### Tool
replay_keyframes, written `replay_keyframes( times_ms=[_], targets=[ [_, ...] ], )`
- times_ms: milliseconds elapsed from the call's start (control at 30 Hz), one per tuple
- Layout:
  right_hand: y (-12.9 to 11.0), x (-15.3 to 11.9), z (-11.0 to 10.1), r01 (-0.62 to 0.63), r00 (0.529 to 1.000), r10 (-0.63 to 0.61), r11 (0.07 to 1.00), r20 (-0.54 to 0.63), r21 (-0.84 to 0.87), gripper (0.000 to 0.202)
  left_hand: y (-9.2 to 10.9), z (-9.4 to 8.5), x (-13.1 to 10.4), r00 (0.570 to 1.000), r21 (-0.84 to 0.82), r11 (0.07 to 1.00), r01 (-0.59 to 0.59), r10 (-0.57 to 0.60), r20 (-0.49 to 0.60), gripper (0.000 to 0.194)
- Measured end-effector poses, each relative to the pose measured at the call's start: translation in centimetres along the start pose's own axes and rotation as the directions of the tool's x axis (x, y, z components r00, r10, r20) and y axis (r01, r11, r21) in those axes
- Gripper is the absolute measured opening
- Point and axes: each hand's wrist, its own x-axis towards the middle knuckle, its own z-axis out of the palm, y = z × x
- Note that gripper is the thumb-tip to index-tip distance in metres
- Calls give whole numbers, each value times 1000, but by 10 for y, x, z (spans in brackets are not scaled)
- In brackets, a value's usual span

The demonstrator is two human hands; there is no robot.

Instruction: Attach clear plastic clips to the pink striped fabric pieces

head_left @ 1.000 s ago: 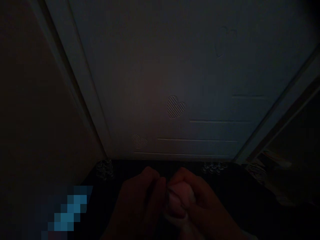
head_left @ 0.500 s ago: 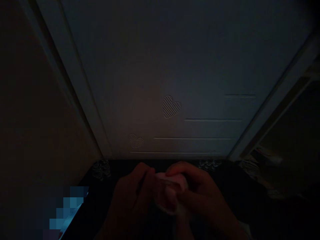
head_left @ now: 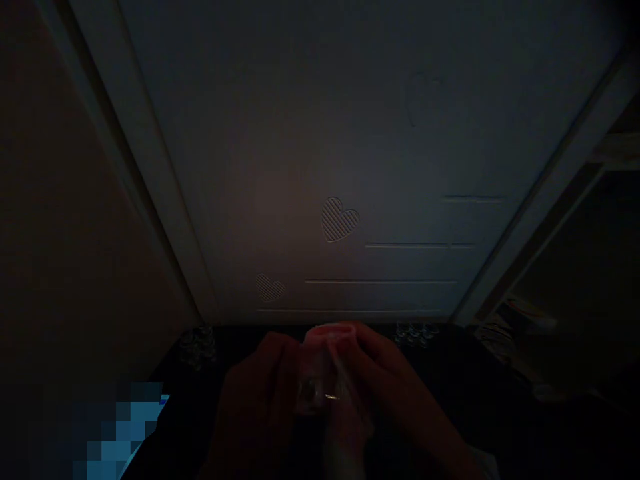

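Very little light falls on my hands. My left hand (head_left: 257, 393) is closed around the left side of a small clear drinking glass (head_left: 311, 390), of which mostly glints show. A pink cloth (head_left: 330, 333) lies over the top of the glass, and its loose end hangs down in front. On the other side, my right hand (head_left: 390, 377) grips the cloth, thumb toward the glass. Several fingertips are hidden behind the cloth or lost in the dark.
Behind the dark tabletop (head_left: 235, 343) stands a pale panel (head_left: 300, 153) with grooved hearts and lines. Clear round things form one cluster (head_left: 197, 347) at the left and another cluster (head_left: 416, 333) at the right. Unclear items (head_left: 525, 317) sit at the far right.
The cloth and glass have turned in my hands: the round opening with cloth in it no longer faces me, and the cloth's folded edge is now on top. The view has shifted slightly.
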Motion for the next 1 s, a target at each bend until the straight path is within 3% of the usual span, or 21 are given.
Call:
replay_keyframes(
  times_ms=[100,300,467,733,867,1000],
  targets=[
    [-3,-1,0,2,1000,-1,1000,20,-29,31,0,7,1,996,-5,998,-63,64,58,31],
    [-9,-5,1,26,995,-28,999,98,23,32,-4,3,4,997,50,996,-80,80,-8,31],
    [-11,-7,4,-38,988,23,995,153,95,35,-6,2,4,990,108,989,-106,115,-83,30],
    [-11,-7,5,-12,988,-16,984,156,179,31,-7,-1,-3,975,155,987,46,-10,-223,23],
    [-8,-2,4,21,999,-25,994,37,107,29,0,-5,-7,963,13,991,135,-128,-239,29],
    [-2,2,5,91,989,-89,996,-122,13,30,2,-8,-7,965,-78,986,145,-158,-211,33]
  ],
)
